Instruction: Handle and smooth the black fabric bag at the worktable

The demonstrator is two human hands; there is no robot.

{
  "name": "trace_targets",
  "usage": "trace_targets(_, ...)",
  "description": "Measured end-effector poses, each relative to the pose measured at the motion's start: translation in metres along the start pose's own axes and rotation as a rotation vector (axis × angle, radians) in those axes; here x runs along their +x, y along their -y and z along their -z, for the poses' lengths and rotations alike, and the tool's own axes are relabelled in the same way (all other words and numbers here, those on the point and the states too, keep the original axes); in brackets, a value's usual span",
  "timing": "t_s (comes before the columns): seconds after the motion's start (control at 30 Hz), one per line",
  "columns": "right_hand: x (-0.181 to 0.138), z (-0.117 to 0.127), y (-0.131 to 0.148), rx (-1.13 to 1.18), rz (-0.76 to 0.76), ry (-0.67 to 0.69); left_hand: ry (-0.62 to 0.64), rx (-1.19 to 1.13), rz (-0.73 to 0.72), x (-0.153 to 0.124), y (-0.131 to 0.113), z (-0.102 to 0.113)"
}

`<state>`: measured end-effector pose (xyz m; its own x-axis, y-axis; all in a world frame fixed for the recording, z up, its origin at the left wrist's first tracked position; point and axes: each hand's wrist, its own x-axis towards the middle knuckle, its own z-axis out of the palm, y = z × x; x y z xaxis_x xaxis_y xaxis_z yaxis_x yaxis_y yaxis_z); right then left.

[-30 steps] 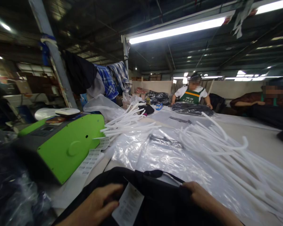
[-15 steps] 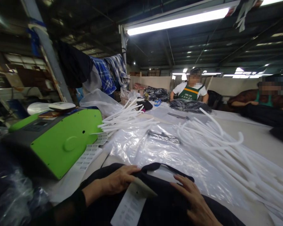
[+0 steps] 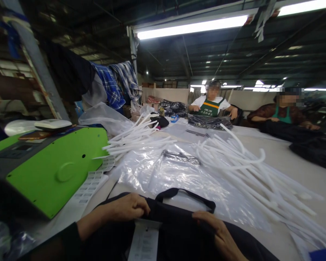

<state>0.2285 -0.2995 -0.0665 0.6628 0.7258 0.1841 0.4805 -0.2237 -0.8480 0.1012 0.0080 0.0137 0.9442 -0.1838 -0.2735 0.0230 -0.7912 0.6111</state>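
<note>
Both hands sliding nearer the garment's top edge, left hand curling its grip over the black garment lying on the counter, right hand pressing flat, grip loose, white tag hanging between them, green machine sitting left.

A long fluorescent tube light glows under a dark, girdered factory ceiling, with smaller lamps receding far behind. A grey steel pillar rises at the left (wrapped partway with blue tape), and blue checked shirts hang from a post. The broad pale worktable stretches back towards a cream low wall.
</note>
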Motion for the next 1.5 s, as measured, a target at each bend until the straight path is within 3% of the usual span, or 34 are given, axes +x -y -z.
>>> trace_targets(0.13, -0.004, -0.003, 0.009, -0.159, 0.141, 0.081, -0.143, 0.179, 0.086, 0.045, -0.003, 0.001)
trace_targets(0.23, -0.010, -0.010, 0.006, -0.317, 0.206, 0.232, -0.068, 0.229, 0.067, 0.070, 0.001, -0.014)
trace_targets(0.33, -0.018, -0.012, -0.010, -0.367, 0.150, 0.412, 0.003, 0.282, 0.078, 0.080, 0.007, -0.032)
trace_targets(0.4, -0.021, -0.004, -0.018, -0.319, 0.108, 0.415, 0.001, 0.307, 0.098, 0.081, 0.010, -0.040)
trace_targets(0.47, -0.019, 0.009, -0.018, -0.334, 0.014, 0.268, -0.010, 0.318, 0.119, 0.080, 0.011, -0.042)
trace_targets(0.53, -0.011, 0.022, -0.013, -0.462, -0.173, 0.125, -0.019, 0.324, 0.135, 0.076, 0.009, -0.043)
trace_targets(0.63, -0.002, 0.027, -0.004, -0.634, -0.363, 0.133, -0.050, 0.331, 0.132, 0.067, 0.002, -0.047)
trace_targets(0.73, -0.004, 0.015, -0.002, -0.691, -0.367, 0.164, -0.069, 0.334, 0.125, 0.057, -0.001, -0.052)
trace_targets(0.83, -0.008, 0.009, -0.001, -0.690, -0.381, 0.204, 0.009, 0.297, 0.138, 0.058, 0.005, -0.047)
trace_targets(1.07, 0.009, 0.028, 0.005, -0.571, -0.501, 0.320, 0.153, 0.174, 0.252, 0.066, 0.032, -0.013)
trace_targets(1.27, 0.026, 0.039, 0.008, -0.474, -0.616, 0.430, 0.234, 0.035, 0.379, 0.060, 0.019, -0.007)
trace_targets(1.37, 0.010, 0.048, 0.032, -0.477, -0.565, 0.409, 0.168, 0.060, 0.351, 0.041, 0.004, -0.002)
trace_targets(1.5, -0.046, 0.057, 0.057, -0.601, -0.497, 0.286, -0.023, 0.201, 0.189, -0.010, -0.024, 0.003)
